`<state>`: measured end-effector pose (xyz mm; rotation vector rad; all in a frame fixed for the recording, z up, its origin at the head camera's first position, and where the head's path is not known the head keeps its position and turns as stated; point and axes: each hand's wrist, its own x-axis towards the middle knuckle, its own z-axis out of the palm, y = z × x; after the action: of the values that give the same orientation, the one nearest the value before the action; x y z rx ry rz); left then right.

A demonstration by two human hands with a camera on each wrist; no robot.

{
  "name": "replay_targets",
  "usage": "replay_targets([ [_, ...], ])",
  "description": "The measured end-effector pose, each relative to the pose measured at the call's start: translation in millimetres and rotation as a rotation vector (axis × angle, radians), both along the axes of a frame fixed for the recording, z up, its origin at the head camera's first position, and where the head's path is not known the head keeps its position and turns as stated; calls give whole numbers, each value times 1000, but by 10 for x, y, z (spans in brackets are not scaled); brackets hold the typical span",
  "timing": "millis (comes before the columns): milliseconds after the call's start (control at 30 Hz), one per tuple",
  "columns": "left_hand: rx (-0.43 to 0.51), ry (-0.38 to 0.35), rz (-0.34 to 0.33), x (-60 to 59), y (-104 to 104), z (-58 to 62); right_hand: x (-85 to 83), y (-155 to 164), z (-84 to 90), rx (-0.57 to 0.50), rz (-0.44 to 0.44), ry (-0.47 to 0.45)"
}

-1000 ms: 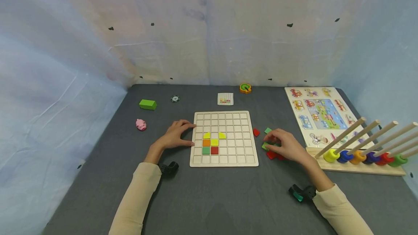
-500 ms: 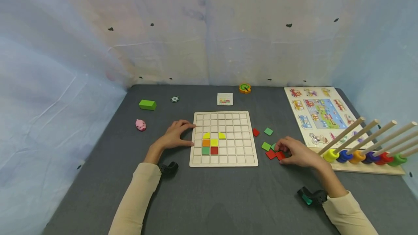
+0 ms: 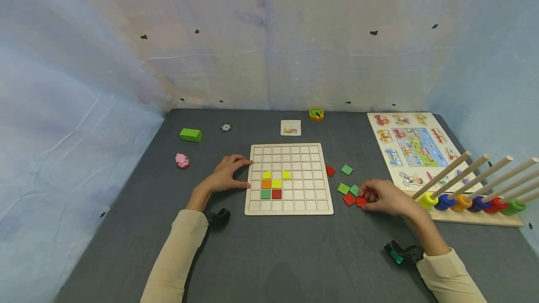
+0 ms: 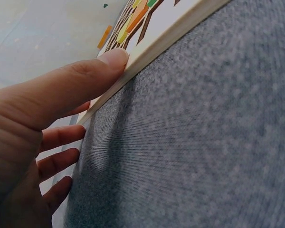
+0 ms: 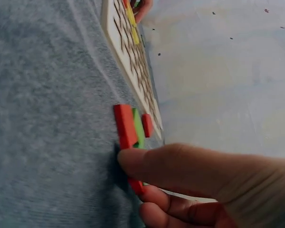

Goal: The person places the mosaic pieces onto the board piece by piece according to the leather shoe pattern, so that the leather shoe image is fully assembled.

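Apparently light and stiff, the red tile [image 3: 361,202] lies on the desk [image 3: 252,256] right of the grid board [image 3: 290,212], pinched by the fingers of the right hand [image 3: 386,198]. Being thin, it should lift best by opposite edges; left hand [image 3: 225,175] touches the grid board's left edge, thumb and fingers spread.

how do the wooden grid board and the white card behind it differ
The grid board is much larger than the card. The left hand touches the grid board's edge; no hand touches the card. The grid board holds coloured tiles, while the card shows a coloured pattern. Both lie on the dark table.
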<state>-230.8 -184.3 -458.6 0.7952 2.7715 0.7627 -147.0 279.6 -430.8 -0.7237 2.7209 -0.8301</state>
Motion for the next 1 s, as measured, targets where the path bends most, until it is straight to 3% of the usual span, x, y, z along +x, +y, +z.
replay_targets([
  [267, -2, -5, -5, -11, 0, -16, -24, -73, 13, -35, 105, 26],
  [567, -3, 0, 3, -13, -4, -27, -165, -539, -44, -172, 211, 29],
  [800, -2, -1, 6, -26, 1, -41, -281, -956, -155, -275, 215, 206],
  [1000, -2, -5, 5, -18, -3, -31, -343, -1226, -240, -311, 197, 213],
])
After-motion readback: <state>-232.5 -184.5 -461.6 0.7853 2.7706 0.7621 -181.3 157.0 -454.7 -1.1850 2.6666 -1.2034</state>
